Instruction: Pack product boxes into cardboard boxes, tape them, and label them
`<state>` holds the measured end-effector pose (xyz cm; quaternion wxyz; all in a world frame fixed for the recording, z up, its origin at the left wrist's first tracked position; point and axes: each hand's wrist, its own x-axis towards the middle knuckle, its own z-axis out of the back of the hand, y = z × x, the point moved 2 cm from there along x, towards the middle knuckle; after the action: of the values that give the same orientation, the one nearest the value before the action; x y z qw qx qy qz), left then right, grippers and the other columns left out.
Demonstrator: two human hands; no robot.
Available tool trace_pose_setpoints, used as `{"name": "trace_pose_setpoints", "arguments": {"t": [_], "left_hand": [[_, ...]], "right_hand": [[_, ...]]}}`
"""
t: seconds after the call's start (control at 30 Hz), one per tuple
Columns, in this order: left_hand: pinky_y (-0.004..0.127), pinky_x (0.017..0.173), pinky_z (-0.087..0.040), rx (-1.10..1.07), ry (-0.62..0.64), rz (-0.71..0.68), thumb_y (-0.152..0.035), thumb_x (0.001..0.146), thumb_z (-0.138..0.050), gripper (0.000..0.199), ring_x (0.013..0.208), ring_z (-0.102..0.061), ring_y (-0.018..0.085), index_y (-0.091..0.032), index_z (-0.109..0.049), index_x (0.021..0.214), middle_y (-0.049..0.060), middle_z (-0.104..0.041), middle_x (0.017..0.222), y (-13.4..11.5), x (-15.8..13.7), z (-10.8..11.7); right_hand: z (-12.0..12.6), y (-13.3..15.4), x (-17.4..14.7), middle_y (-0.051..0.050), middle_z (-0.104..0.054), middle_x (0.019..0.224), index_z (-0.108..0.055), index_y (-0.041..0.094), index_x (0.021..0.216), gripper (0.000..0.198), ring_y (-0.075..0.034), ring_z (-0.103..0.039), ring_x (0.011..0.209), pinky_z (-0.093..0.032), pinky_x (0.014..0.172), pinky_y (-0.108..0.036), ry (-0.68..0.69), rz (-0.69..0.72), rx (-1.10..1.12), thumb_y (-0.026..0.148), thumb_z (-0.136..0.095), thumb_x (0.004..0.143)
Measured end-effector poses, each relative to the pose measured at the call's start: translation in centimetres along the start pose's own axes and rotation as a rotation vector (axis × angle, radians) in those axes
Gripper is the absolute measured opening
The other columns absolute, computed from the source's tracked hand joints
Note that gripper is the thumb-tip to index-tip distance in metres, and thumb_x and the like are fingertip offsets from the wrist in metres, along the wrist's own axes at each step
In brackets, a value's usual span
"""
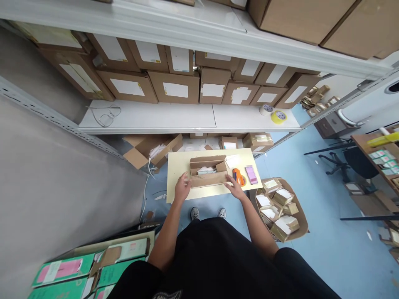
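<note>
An opened cardboard box (207, 181), long and narrow, lies on a pale yellow board in front of me. Its flaps stand up, and something white and pale (206, 170) shows inside. My left hand (182, 187) grips the box's left end, fingers against the near corner. At the right end, my right hand (234, 187) holds the near corner with thumb and fingers curved around it. Just beyond that hand lie an orange tape dispenser (238, 177) and a pink-purple stack (251, 175), blurred. White paper (232, 161) rests behind the box's right end.
The yellow board (177, 162) juts out below a white shelf (149, 116) carrying labelled cartons (176, 90), glasses (106, 117) and tape rolls (278, 117). An open carton (168, 154) stands left, a bin of packed boxes (301, 207) right. Green boxes (115, 272) sit lower left.
</note>
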<state>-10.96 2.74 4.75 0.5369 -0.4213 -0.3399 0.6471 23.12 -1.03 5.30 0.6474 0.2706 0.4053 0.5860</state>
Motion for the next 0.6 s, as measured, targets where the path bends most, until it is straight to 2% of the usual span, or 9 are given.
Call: {"name": "trace_pose_setpoints", "arguments": {"t": [0.07,0.17,0.23,0.3,0.37,0.43,0.5,0.6], "left_hand": [[0.042,0.097,-0.055,0.140,-0.031,-0.126,-0.043,0.092,-0.061,0.063,0.119,-0.065,0.028,-0.025,-0.049,0.152,0.013,-0.054,0.150,-1.9,2.1,0.3],[0.051,0.116,-0.041,0.334,0.007,-0.275,-0.039,0.087,-0.070,0.074,0.147,-0.038,0.039,-0.025,-0.045,0.155,0.012,-0.032,0.168,-4.5,5.9,0.1],[0.055,0.119,-0.036,0.419,0.097,-0.315,-0.040,0.083,-0.076,0.085,0.153,-0.026,0.043,-0.024,-0.041,0.158,0.013,-0.033,0.167,-5.4,8.1,-0.3],[0.056,0.118,-0.035,0.485,0.173,-0.332,-0.042,0.081,-0.078,0.090,0.152,-0.027,0.044,-0.022,-0.039,0.159,0.017,-0.047,0.158,-5.3,9.5,-1.0],[0.055,0.117,-0.037,0.540,0.216,-0.345,-0.043,0.081,-0.078,0.084,0.147,-0.036,0.044,-0.020,-0.046,0.155,0.018,-0.058,0.145,-4.4,9.8,-1.7],[0.053,0.116,-0.039,0.590,0.242,-0.357,-0.046,0.082,-0.076,0.069,0.143,-0.041,0.042,-0.021,-0.060,0.145,0.018,-0.058,0.144,-3.2,9.1,-2.5],[0.051,0.117,-0.039,0.646,0.281,-0.360,-0.051,0.080,-0.077,0.065,0.150,-0.034,0.042,-0.021,-0.067,0.137,0.016,-0.045,0.159,-1.9,7.9,-3.1],[0.054,0.120,-0.036,0.735,0.351,-0.354,-0.064,0.071,-0.081,0.093,0.158,-0.012,0.045,-0.021,-0.056,0.150,0.012,-0.024,0.172,-0.8,6.2,-3.8]], "right_hand": [[-0.8,0.0,-0.2,-0.015,-0.057,0.152,-0.053,0.023,0.148,0.062,-0.027,-0.053,0.142,-0.045,0.115,-0.050,0.031,0.063,-0.114,0.046,-0.064,0.091],[-1.7,-0.4,-0.5,-0.017,-0.053,0.155,-0.055,0.019,0.147,0.061,-0.028,-0.046,0.148,-0.038,0.122,-0.050,0.050,0.068,-0.221,0.031,-0.067,0.089],[-2.3,-0.7,-0.4,-0.018,-0.047,0.160,-0.054,0.018,0.148,0.064,-0.028,-0.042,0.151,-0.036,0.123,-0.049,0.094,0.033,-0.269,0.026,-0.069,0.086],[-2.8,-0.9,-0.3,-0.018,-0.040,0.164,-0.054,0.018,0.149,0.069,-0.028,-0.038,0.153,-0.035,0.123,-0.048,0.137,0.006,-0.305,0.022,-0.072,0.083],[-3.2,-1.1,-0.1,-0.017,-0.036,0.166,-0.053,0.020,0.149,0.070,-0.028,-0.035,0.154,-0.035,0.123,-0.048,0.146,-0.013,-0.329,0.019,-0.073,0.081],[-3.6,-1.3,0.0,-0.017,-0.034,0.167,-0.052,0.021,0.150,0.072,-0.028,-0.033,0.155,-0.036,0.123,-0.049,0.138,-0.032,-0.345,0.018,-0.073,0.081],[-4.0,-1.6,-0.3,-0.016,-0.029,0.170,-0.049,0.022,0.152,0.075,-0.029,-0.030,0.156,-0.037,0.122,-0.050,0.133,-0.043,-0.353,0.018,-0.073,0.081],[-4.5,-2.0,-1.2,-0.014,-0.023,0.172,-0.045,0.024,0.155,0.078,-0.029,-0.025,0.158,-0.035,0.123,-0.050,0.129,-0.010,-0.325,0.019,-0.072,0.082]]}}
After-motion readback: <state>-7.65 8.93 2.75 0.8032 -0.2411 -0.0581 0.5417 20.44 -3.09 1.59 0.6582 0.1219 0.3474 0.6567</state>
